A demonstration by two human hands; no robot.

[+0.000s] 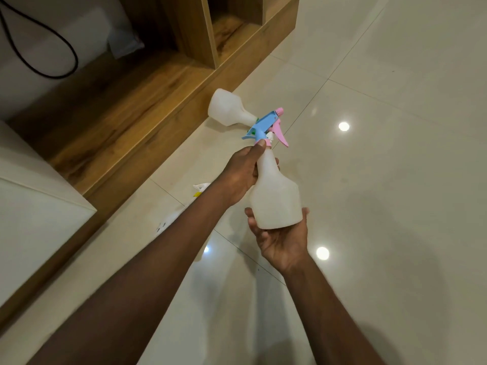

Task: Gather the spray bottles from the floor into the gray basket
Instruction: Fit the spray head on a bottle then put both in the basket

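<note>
A white spray bottle (275, 196) with a blue head and pink trigger is held above the floor in the middle of the head view. My left hand (241, 175) grips its neck just below the head. My right hand (283, 241) cups its base from underneath. A second white spray bottle (228, 108) lies on its side on the tiles behind, against the wooden plinth, its head hidden behind the held one. Part of a third bottle (201, 188), white with a yellow bit, shows past my left forearm. The gray basket is not in view.
A wooden shelf unit (147, 101) with open compartments runs along the left, its plinth meeting the glossy cream floor tiles (395, 154). A white cabinet corner (39, 206) juts at left. A black cable (47, 54) hangs at top left.
</note>
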